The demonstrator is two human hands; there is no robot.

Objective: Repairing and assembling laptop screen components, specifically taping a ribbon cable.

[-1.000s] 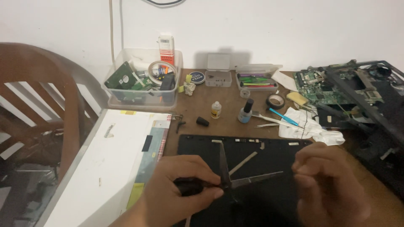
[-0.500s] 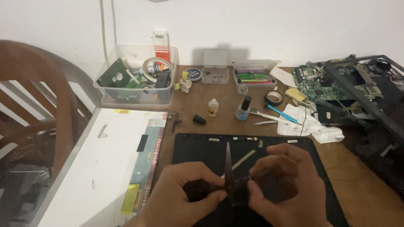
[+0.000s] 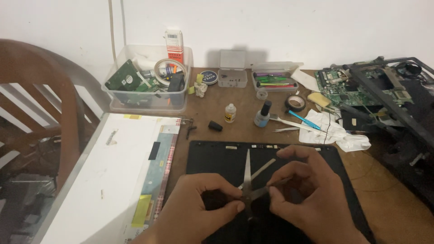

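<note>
My left hand grips the dark handles of a pair of scissors, whose two steel blades stand apart, one pointing away from me and one slanting right. My right hand has its fingertips pinched at the slanting blade, just right of where the blades cross; whether something thin is between those fingers I cannot tell. Both hands hover over a flat black laptop panel lying on the brown table.
A white screen panel lies left of the black panel. Behind stand a clear tub of parts, two small bottles, a tape roll, tweezers, crumpled tissue and a green circuit board. A wooden chair stands left.
My right hand has come in from the right edge to the scissors and now pinches at the slanting blade. My left hand keeps the handles; the view has shifted slightly.
</note>
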